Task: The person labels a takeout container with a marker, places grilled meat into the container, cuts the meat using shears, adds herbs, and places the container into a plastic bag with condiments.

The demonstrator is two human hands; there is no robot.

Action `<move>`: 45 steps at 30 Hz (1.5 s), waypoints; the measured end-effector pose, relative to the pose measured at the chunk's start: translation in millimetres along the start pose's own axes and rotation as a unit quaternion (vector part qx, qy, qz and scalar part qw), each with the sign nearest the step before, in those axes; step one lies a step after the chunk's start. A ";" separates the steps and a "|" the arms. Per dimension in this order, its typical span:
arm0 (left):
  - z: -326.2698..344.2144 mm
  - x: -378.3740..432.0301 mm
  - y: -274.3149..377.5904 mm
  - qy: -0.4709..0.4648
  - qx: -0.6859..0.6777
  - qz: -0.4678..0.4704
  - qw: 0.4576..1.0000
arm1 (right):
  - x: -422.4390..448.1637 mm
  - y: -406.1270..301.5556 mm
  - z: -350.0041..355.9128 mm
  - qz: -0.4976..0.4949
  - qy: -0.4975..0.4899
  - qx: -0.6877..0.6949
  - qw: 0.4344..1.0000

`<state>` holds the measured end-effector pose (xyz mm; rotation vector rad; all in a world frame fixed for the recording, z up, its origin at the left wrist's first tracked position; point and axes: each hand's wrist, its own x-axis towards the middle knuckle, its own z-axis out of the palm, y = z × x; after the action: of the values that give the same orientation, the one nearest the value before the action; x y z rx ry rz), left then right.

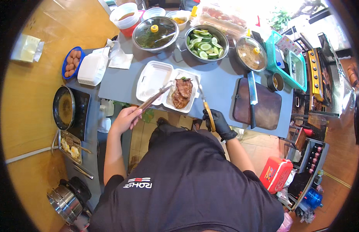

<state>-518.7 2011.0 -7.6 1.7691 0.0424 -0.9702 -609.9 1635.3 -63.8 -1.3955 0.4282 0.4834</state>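
My left hand (127, 119) is bare and closed around brown-handled tongs (155, 99), whose tips reach over the hinge of an open white foam takeout box (152, 76). Browned grilled meat (183, 92) lies in the box's right half, with a bit of green at its top. On my right hand (218, 123) is a black glove; it grips the yellowish handle of a metal utensil (207, 108), perhaps scissors, whose metal end points up beside the box's right edge. Above the box stands a steel pot of sliced cucumbers (205, 43).
A serrated-looking knife (252, 95) lies across a dark cutting board (269, 107) at right, near a small metal cup (275, 82). Lidded pots (155, 33) line the back. Closed foam boxes (92, 68), brown eggs (72, 62) and a frying pan (64, 107) stand left.
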 end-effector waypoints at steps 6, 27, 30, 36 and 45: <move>141.8 27.2 76.8 0.037 0.168 0.067 0.983 | 24.2 -5.7 -53.8 -0.063 0.229 -0.401 0.885; 101.8 88.0 21.8 0.531 -0.508 0.127 0.666 | 85.9 -130.5 -83.8 -0.165 -0.084 -0.228 0.956; 144.0 91.5 9.9 0.530 -0.197 0.222 0.795 | 109.3 -141.5 -74.7 -0.186 -0.106 -0.144 0.966; 216.2 120.8 6.8 0.729 0.073 0.088 0.675 | 183.6 -94.5 -30.2 -0.351 -0.124 -0.344 0.862; 201.3 104.8 0.6 0.442 -0.429 0.075 0.784 | 211.7 -69.8 -17.7 -0.185 -0.229 -0.308 0.905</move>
<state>-566.1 1806.0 -92.7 1.1635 0.8020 0.1237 -395.3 1625.0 -126.0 -1.8490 -0.4133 0.6384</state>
